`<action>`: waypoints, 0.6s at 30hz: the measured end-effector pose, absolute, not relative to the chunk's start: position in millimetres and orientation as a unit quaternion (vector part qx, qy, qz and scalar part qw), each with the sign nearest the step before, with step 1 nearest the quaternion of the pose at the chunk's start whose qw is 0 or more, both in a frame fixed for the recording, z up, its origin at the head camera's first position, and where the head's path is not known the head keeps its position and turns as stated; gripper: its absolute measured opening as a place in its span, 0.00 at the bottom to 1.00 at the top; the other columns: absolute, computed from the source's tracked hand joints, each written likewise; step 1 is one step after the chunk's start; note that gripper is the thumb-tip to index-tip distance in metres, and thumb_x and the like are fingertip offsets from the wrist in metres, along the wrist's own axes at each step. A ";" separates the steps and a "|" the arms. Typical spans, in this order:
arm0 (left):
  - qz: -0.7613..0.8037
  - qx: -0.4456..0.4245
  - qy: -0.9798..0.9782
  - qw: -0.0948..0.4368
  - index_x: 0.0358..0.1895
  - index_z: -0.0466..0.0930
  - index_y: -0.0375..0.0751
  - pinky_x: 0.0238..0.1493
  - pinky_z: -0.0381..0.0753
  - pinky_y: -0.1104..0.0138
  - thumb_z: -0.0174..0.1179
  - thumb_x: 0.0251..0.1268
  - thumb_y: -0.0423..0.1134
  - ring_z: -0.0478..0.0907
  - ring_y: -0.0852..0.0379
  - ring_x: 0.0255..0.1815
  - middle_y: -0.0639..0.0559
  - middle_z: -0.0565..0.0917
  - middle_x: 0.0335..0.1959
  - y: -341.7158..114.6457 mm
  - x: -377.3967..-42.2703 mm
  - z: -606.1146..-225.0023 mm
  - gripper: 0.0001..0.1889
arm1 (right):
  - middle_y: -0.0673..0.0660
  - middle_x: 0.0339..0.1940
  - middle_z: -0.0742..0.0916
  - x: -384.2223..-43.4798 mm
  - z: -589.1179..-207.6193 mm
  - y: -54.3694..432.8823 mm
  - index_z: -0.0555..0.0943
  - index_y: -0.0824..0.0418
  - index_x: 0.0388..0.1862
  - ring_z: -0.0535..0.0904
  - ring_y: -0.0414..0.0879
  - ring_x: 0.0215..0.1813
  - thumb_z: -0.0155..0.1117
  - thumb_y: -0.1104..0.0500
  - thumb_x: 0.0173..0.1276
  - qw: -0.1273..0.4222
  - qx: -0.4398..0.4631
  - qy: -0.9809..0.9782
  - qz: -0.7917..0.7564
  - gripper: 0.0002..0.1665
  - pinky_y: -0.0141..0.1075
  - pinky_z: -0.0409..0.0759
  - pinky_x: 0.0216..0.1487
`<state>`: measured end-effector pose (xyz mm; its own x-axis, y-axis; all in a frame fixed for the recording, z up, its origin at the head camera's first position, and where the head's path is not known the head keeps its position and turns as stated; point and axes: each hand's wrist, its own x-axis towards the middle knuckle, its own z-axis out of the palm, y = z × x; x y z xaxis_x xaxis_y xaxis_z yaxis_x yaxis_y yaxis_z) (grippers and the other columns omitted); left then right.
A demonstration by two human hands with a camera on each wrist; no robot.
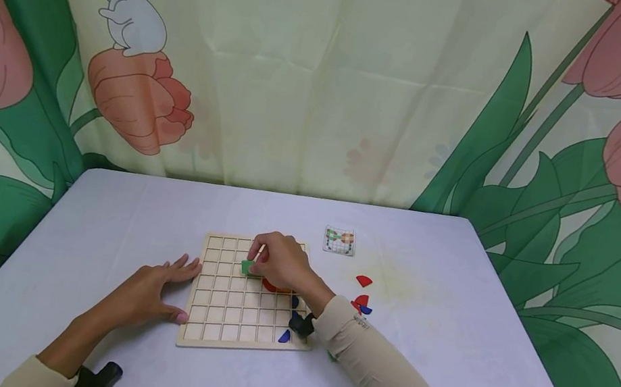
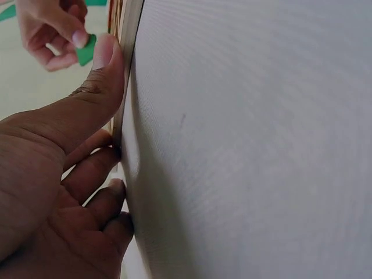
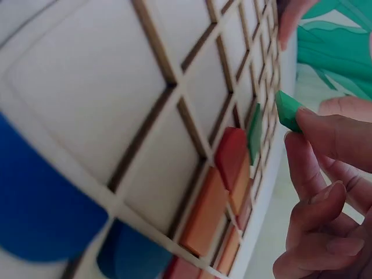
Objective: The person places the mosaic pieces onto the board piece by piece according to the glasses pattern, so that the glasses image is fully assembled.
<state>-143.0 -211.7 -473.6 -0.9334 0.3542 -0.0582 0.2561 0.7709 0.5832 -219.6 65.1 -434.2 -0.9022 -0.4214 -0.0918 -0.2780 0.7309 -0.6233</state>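
Between thumb and fingertips my right hand [image 1: 282, 261] pinches a small green tile [image 3: 288, 111], held over the upper middle of a wooden grid board [image 1: 212, 319]. Around the board's left edge my left hand [image 1: 149, 291] is spread, thumb near the lower corner and fingertips further up; the left wrist view has the thumb [image 2: 106, 64] against the rim. Seen from the right wrist, a red tile [image 3: 231, 152], an orange tile [image 3: 203, 214] and another green tile [image 3: 254, 138] sit in grid cells. Blue tiles [image 1: 284, 336] lie along the board's right side, partly hidden by the right wrist's camera.
A small pattern card [image 1: 339, 241] lies beyond the board's upper right corner. Loose red pieces [image 1: 364, 280] and a blue piece [image 1: 366, 310] are right of the board. A bit of green shows under the right sleeve [image 1: 381, 363]. A printed curtain [image 1: 316, 85] hangs behind the table.
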 end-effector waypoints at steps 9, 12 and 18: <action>0.298 0.164 0.937 0.083 0.79 0.71 0.42 0.77 0.56 0.26 0.85 0.41 0.52 0.60 0.21 0.80 0.35 0.65 0.82 -212.2 -143.4 -474.2 0.55 | 0.44 0.27 0.87 -222.1 -439.5 55.0 0.87 0.49 0.38 0.81 0.42 0.33 0.77 0.58 0.68 0.118 -0.170 0.932 -0.298 0.05 0.35 0.76 0.31; 0.296 0.164 0.937 0.083 0.79 0.71 0.42 0.77 0.57 0.26 0.85 0.41 0.52 0.60 0.19 0.80 0.35 0.65 0.82 -212.2 -143.3 -474.2 0.55 | 0.44 0.27 0.87 -221.8 -439.7 51.2 0.87 0.49 0.38 0.81 0.42 0.33 0.77 0.58 0.68 0.118 -0.170 0.934 -0.291 0.05 0.34 0.77 0.31; 0.300 0.163 0.936 0.086 0.79 0.71 0.41 0.79 0.60 0.30 0.85 0.41 0.51 0.59 0.22 0.81 0.36 0.65 0.82 -212.0 -143.1 -474.1 0.56 | 0.43 0.28 0.86 -222.4 -443.1 45.0 0.86 0.48 0.37 0.80 0.42 0.33 0.77 0.57 0.68 0.116 -0.166 0.943 -0.266 0.06 0.35 0.76 0.29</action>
